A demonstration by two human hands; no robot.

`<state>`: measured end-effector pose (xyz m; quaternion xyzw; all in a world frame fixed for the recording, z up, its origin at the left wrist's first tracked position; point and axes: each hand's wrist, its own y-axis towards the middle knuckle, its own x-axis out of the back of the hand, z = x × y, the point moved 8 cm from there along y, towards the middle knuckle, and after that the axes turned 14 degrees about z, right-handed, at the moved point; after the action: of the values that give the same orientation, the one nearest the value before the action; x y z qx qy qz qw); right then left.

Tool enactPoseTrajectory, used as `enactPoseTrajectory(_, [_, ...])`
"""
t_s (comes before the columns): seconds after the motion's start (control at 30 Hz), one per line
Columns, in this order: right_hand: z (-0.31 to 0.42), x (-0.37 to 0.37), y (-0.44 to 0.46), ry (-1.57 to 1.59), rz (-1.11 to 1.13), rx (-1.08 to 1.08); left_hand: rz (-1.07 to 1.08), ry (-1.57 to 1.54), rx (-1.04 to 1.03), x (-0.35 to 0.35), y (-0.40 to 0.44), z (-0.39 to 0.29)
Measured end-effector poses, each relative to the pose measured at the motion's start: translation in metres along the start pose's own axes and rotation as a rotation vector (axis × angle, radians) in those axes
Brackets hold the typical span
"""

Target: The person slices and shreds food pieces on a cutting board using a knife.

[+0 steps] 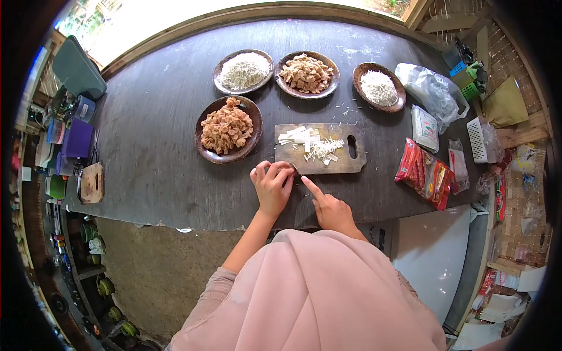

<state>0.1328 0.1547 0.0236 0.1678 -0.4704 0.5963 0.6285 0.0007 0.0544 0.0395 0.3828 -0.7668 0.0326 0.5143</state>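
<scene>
A wooden cutting board [319, 166] with a slot handle lies in front of me. On it are white sticks [300, 137] at the left and a heap of small white cut pieces [325, 151]. My left hand [273, 186] is at the board's near left corner, its fingers bent and drawn together; whatever they hold is too small to make out. To its right, my right hand [332, 209] stretches its index finger toward the left fingertips. Its other fingers are curled under, and anything inside them is hidden.
Beyond the board stand bowls of white shreds [244, 71], brown chips [306, 74], more white shreds [379, 88] and brown curled pieces [227, 128]. Plastic bags [432, 93] and red packets [424, 174] lie right. A smaller board [92, 183] leans left.
</scene>
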Motion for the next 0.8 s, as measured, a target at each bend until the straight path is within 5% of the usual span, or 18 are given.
enactPoseTrajectory(0.8, [0.004,-0.005,0.018,-0.039,-0.044,-0.022,0.043,0.023,0.016,0.003,0.001,0.001])
